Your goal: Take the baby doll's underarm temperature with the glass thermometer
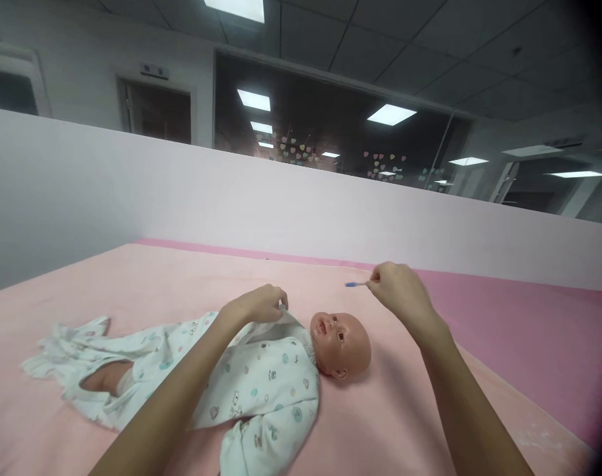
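A baby doll (344,340) lies on its back on the pink surface, its head toward the right. It wears a white printed onesie (261,380), and a bare leg shows through a gap in the cloth at the left. My left hand (263,304) pinches the onesie near the doll's neck and lifts the cloth. Above and right of the doll's head, my right hand (397,291) is closed on the end of a thin stick with a blue tip (351,284), perhaps a small brush or swab. The stick points left and touches nothing.
The pink padded surface (182,277) spreads under the doll. A low white partition (231,198) runs along its far side, with a darker pink band (519,330) at the right. Beyond stand a dark window (330,106) and a doorway (162,112).
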